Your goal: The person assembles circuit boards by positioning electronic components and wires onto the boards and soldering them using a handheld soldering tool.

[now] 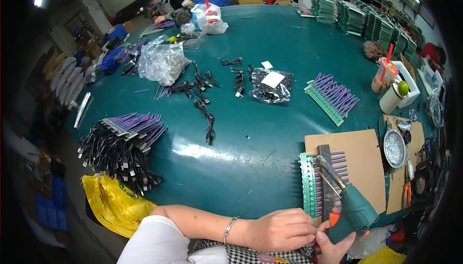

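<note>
Green soldering gun (356,210) held in the right hand (333,248), left hand (284,229) bunched just left of that grip, whether anything is pinched there cannot be told, green circuit boards (307,184) laid ahead of the grip, beside a dark bar (326,182)

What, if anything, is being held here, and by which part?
The soldering gun, apparently by its handle, in the right hand; whether the left hand holds anything cannot be told.

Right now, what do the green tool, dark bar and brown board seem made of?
Green tool: probably satin plastic, smooth and evenly coloured. Dark bar: perhaps dull metal, grey and scuffed; wood is possible. Brown board: likely matte cardboard, flat and tan.
</note>
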Available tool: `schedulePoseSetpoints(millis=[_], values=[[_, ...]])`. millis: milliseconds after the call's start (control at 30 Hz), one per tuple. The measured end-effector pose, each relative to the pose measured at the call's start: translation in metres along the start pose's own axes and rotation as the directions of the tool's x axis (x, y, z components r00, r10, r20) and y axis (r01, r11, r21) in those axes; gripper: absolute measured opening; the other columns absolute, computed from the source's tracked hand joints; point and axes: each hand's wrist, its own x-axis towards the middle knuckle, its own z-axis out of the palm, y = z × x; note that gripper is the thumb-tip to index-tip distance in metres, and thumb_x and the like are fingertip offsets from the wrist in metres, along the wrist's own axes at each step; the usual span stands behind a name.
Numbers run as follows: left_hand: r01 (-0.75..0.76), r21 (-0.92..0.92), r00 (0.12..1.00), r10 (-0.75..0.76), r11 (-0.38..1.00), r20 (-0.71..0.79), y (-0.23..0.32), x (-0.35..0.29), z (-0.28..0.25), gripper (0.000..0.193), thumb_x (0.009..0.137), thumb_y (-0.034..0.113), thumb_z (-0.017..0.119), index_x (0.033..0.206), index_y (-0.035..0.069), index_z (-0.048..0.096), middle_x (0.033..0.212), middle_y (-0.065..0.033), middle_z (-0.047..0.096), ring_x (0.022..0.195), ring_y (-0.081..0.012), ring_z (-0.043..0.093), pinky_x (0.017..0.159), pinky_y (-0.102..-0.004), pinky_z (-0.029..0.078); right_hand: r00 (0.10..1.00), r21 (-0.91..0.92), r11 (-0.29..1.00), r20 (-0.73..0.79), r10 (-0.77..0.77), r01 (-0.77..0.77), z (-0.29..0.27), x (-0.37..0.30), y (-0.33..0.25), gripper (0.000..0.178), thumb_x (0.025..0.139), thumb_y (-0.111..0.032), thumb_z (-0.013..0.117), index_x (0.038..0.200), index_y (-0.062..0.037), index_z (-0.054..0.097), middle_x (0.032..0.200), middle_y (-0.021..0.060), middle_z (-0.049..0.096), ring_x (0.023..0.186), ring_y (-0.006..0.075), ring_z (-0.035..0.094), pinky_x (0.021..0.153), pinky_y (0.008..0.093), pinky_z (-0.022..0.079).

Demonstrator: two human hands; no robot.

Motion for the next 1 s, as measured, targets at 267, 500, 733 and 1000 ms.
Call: schedulePoseSetpoints(millis=[267, 500, 733, 1000], values=[[0.048, -0.028, 0.997, -0.046, 0.998, 0.067, 0.005, -0.009, 0.003, 0.012, 0.073, 0.007, 0.062, 0.079, -0.003, 0.058, 0.084, -0.0124, 0.058, 0.077, -0.0267, 0.057, 0.064, -0.0356, 0.048, 0.993, -0.015, 0.998, 0.102, 0.064, -0.063, -0.009, -0.002, 0.004, 0.042, 0.072, 0.006, 0.066, 0.111, 0.0047, 0.048, 0.079, 0.0056, 0.056, 0.061, 0.01, 0.052, 0.055, 0.0201, 0.043], [0.552, -0.254, 0.833, -0.512, 0.794, 0.21, 0.011, -0.005, 0.002, 0.013, 0.073, 0.013, 0.068, 0.075, 0.0, 0.064, 0.063, -0.0121, 0.06, 0.058, -0.0264, 0.058, 0.054, -0.0352, 0.045, 0.995, -0.103, 0.993, 0.088, -0.043, 0.052, -0.016, -0.011, 0.013, 0.044, 0.073, 0.003, 0.068, 0.113, 0.0035, 0.048, 0.084, 0.0064, 0.057, 0.07, 0.0113, 0.054, 0.065, 0.0222, 0.046], [0.8, -0.197, 0.588, -0.678, 0.566, 0.44, 0.004, -0.007, -0.003, 0.008, 0.078, 0.009, 0.065, 0.084, 0.005, 0.068, 0.07, -0.006, 0.065, 0.056, -0.0114, 0.06, 0.05, -0.0226, 0.047, 0.994, -0.131, 0.991, 0.112, 0.002, 0.013, -0.022, -0.013, 0.033, 0.06, 0.072, -0.001, 0.066, 0.122, 0.005, 0.033, 0.068, 0.0108, 0.056, 0.054, 0.0148, 0.054, 0.051, 0.0249, 0.046], [0.948, -0.316, 0.17, -0.901, 0.039, 0.399, -0.042, -0.015, -0.023, 0.013, 0.086, 0.007, 0.058, 0.089, -0.004, 0.064, 0.079, -0.0107, 0.066, 0.07, -0.0123, 0.063, 0.066, -0.0235, 0.052, 0.994, 0.093, 0.996, -0.108, -0.004, 0.014, -0.04, -0.016, 0.017, 0.069, 0.069, -0.02, 0.075, 0.116, 0.0106, 0.035, 0.083, 0.0168, 0.053, 0.045, 0.0185, 0.053, 0.038, 0.0289, 0.048]])
